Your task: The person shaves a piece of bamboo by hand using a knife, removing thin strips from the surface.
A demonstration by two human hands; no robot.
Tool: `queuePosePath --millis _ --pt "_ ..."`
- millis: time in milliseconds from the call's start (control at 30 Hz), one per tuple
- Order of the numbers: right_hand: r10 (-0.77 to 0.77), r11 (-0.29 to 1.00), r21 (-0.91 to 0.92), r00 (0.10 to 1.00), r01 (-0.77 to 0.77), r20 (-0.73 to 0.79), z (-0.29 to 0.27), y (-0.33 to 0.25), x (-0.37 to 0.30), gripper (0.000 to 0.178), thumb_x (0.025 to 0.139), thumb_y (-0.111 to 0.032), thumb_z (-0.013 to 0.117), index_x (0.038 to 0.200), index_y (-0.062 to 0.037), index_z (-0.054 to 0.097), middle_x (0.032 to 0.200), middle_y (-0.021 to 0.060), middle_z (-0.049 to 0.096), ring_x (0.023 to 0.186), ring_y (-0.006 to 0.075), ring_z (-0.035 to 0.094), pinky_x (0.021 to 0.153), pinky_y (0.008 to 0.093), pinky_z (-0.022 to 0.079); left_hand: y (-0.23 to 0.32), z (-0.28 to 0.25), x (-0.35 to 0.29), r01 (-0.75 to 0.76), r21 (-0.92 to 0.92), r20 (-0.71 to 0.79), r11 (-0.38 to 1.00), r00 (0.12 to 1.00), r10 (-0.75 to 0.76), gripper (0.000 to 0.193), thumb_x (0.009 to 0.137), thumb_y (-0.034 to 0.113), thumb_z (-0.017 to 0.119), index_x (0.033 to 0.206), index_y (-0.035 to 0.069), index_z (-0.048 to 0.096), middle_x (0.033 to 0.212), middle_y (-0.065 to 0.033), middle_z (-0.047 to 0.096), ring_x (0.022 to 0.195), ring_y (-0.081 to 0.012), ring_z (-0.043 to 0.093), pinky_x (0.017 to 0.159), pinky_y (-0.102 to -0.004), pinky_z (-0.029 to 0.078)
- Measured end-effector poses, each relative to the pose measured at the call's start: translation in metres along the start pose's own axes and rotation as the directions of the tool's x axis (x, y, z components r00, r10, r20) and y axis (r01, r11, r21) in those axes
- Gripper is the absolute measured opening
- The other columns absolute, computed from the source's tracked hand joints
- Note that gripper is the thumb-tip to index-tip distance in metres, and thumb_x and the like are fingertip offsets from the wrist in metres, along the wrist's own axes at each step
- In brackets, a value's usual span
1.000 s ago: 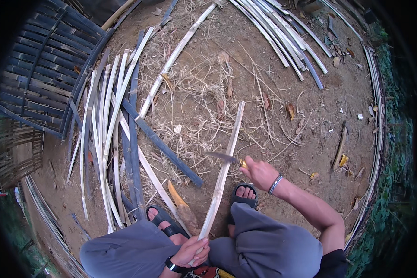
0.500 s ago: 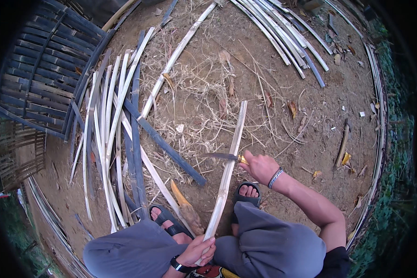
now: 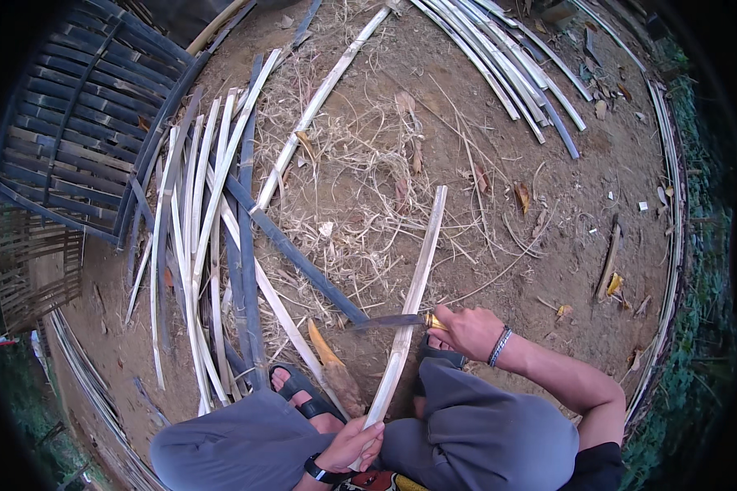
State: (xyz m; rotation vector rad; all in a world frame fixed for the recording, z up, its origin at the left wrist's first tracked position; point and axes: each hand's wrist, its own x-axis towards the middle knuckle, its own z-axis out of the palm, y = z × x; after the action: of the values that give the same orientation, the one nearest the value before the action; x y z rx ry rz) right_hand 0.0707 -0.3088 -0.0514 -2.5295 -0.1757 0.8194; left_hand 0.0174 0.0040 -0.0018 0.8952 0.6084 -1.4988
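Observation:
A long pale bamboo strip (image 3: 418, 270) runs from between my knees out over the dirt. My left hand (image 3: 354, 443), with a dark watch on the wrist, grips its near end low in the view. My right hand (image 3: 469, 329), with a bead bracelet, holds a knife (image 3: 391, 322) whose dark blade lies across the strip, pointing left. My feet in sandals (image 3: 305, 391) rest on the ground on either side of the strip.
A pile of pale and dark bamboo strips (image 3: 213, 245) lies to my left. More strips (image 3: 508, 74) fan out at the far right. A dark woven slat panel (image 3: 82, 123) stands at the upper left. Dry shavings (image 3: 360, 188) cover the dirt ahead.
The knife and my right hand have slid a little along the strip toward me. The strip's far end has shifted slightly to the right.

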Motion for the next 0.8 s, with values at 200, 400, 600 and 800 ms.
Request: queuePosePath --millis 200,400,600,800 --pt "0.114 0.991 -0.053 0.988 -0.12 -0.104 0.004 0.041 -0.001 0.036 0.099 -0.042 0.044 0.093 -0.0063 0.044 0.058 0.0173 0.061 0.058 0.0376 0.065 0.05 0.0468 0.053 0.003 0.005 0.0 0.017 -0.034 0.075 0.999 0.997 -0.014 0.026 0.103 0.027 0.042 0.089 0.006 0.046 0.054 -0.0003 0.041 0.037 -0.0106 0.042 0.035 -0.0226 0.036" --pt "0.244 0.969 0.039 0.939 -0.242 -0.244 0.008 0.061 0.023 0.036 0.099 -0.04 0.044 0.095 -0.0048 0.042 0.06 0.0196 0.06 0.057 0.0409 0.063 0.051 0.0507 0.051 0.001 0.002 0.001 0.019 0.004 0.054 1.0 0.998 -0.019 0.022 0.104 0.023 0.039 0.091 0.006 0.043 0.053 -0.0007 0.038 0.033 -0.0126 0.038 0.033 -0.024 0.034" --pt "0.135 0.989 0.075 0.986 -0.128 -0.096 0.013 0.034 0.018 0.038 0.098 -0.042 0.045 0.096 -0.0046 0.043 0.063 0.0204 0.062 0.059 0.0418 0.063 0.052 0.0501 0.052 -0.002 -0.007 0.0 0.015 -0.04 0.065 0.999 0.998 -0.013 0.022 0.104 0.023 0.039 0.091 0.006 0.044 0.05 0.0007 0.035 0.032 -0.0124 0.035 0.033 -0.0237 0.032" --pt "0.189 0.966 0.205 0.972 -0.159 -0.138 0.023 0.032 0.012 0.038 0.098 -0.041 0.045 0.097 -0.003 0.043 0.066 0.0237 0.062 0.067 0.0456 0.062 0.06 0.0541 0.05 0.004 0.003 -0.004 -0.024 -0.11 0.092 0.994 0.995 0.035 0.019 0.104 0.022 0.034 0.103 0.005 0.044 0.053 -0.0008 0.035 0.033 -0.0131 0.035 0.034 -0.0235 0.032"
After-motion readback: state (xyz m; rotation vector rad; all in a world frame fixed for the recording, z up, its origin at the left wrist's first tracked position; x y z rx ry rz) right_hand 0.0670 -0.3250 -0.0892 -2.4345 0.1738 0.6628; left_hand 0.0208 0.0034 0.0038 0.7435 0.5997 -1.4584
